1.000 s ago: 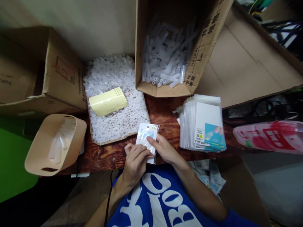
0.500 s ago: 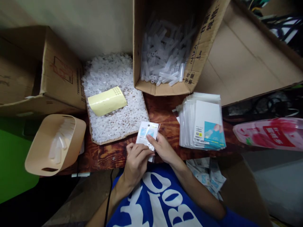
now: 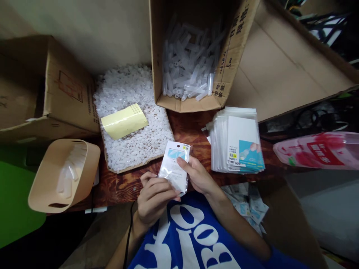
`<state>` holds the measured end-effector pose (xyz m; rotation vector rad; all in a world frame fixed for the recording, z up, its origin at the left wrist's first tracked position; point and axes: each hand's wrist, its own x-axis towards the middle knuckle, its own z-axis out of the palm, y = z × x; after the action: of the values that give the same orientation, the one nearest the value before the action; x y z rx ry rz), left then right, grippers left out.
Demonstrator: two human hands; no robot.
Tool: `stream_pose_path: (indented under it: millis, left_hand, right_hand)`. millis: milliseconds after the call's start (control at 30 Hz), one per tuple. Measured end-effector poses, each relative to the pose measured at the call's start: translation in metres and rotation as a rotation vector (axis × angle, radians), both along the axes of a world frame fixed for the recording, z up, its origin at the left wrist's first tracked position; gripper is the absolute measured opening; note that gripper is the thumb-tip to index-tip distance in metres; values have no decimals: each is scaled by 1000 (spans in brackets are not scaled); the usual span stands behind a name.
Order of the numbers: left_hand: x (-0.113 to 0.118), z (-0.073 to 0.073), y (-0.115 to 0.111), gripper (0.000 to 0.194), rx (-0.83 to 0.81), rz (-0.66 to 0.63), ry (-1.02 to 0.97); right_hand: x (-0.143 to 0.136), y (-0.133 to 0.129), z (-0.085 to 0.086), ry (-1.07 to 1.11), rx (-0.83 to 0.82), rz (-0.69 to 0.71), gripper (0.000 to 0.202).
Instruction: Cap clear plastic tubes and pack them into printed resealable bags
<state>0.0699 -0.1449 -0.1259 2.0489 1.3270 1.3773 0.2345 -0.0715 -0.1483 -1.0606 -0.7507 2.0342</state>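
A clear plastic packet with a white and light-blue printed card (image 3: 173, 170) is held in front of my chest, its punched hole and price label at the far end. My right hand (image 3: 200, 175) grips its right edge, thumb across the printed face and fingers behind. At the near left edge, my left hand (image 3: 157, 196) has its fingers curled together against the packet; the fingertips are partly hidden. To the right lies a stack of similar packets with cards (image 3: 244, 149).
Beyond my hands stand a flat tray of small white plastic pieces (image 3: 151, 138) with a yellow sheet (image 3: 125, 121) on it, and a carton (image 3: 190, 108) of translucent tubes. A beige basket (image 3: 92, 160) sits left, a pink bottle (image 3: 316, 149) right. Packets (image 3: 246, 203) lie below the table edge.
The packet has turned so more of its printed face shows, with its price label now visible. My left hand has slid slightly left and down along it. The camera view has shifted a little.
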Motion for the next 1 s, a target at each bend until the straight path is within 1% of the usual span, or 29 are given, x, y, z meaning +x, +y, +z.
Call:
stream_pose_path:
  millis: [33, 67, 100, 167, 200, 267, 300, 367, 433, 500, 567, 633, 733, 833, 900, 1000]
  left_hand:
    - [-4, 0, 1, 25, -3, 10, -16]
    - [-7, -1, 2, 35, -32, 49, -34]
    - [-10, -1, 3, 42, -95, 107, -58]
    - [-13, -2, 4, 46, -313, 213, -135]
    - [-13, -2, 4, 45, -452, 230, -209]
    - [-11, -3, 4, 46, -724, 188, -438]
    - [-8, -3, 4, 47, -832, 159, -561]
    - [-3, -3, 4, 49, -969, 147, -735]
    - [0, -3, 5, 47, -1018, 195, -823]
    - [2, -4, 6, 38, -1060, 233, -936]
    - [2, -6, 6, 34, -1118, 219, -1096]
    - [0, -8, 6, 37, -1191, 170, -1227]
    - [-3, -12, 3, 34, -1302, 107, -1285]
    - [-4, -13, 2, 34, -1367, 103, -1288]
    - [-1, -12, 2, 33, -1333, 153, -1293]
    - [8, -10, 4, 30, -1144, 277, -1293]
  right_hand:
    - [2, 1, 0, -2, 7, -1, 43]
    - [4, 1, -1, -5, 11, -5, 44]
    - [5, 1, -2, -10, 15, -9, 45]
    - [6, 1, -3, -32, 36, 4, 47]
    - [6, 1, -4, -50, 57, 19, 47]
    - [5, 1, -4, -104, 118, 56, 45]
    - [4, 1, -4, -137, 153, 75, 44]
    - [3, 2, -3, -205, 211, 103, 42]
    - [2, 2, -1, -242, 243, 116, 43]
    - [2, 3, 2, -227, 255, 129, 45]
    - [4, 5, 5, -180, 259, 147, 47]
    - [5, 7, 6, -143, 264, 161, 48]
    - [8, 9, 5, -122, 266, 185, 48]
    - [13, 9, 1, -86, 209, 177, 49]
    - [16, 6, -2, -29, 138, 172, 56]
    - [18, -3, -2, -5, 86, 181, 75]
